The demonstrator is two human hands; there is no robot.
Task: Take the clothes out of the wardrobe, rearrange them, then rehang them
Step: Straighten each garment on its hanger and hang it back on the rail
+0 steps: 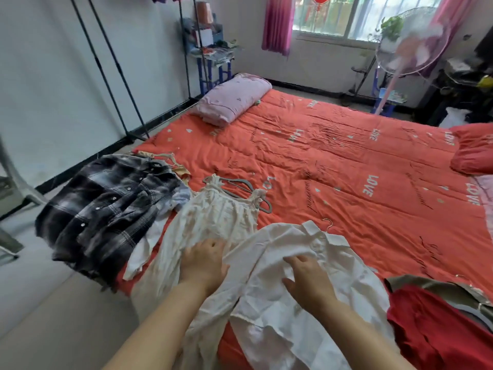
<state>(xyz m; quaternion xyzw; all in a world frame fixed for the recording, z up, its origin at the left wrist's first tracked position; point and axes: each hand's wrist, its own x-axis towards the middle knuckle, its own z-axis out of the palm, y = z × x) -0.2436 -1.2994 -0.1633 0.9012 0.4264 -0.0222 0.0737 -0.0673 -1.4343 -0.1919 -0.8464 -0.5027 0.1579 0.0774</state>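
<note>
2 open palms, left hand and right hand, press flat on the white shirt at the bed's near edge, right of the cream dress; I'd smooth outward from the collar, leaving its hanger hook exposed for rehanging.

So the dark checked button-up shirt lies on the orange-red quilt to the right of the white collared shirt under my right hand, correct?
Not quite. The head view shows the dark checked button-up shirt to the left of the white collared shirt, not the right. It does lie on the orange-red quilt, with your right hand on that shirt.
</note>
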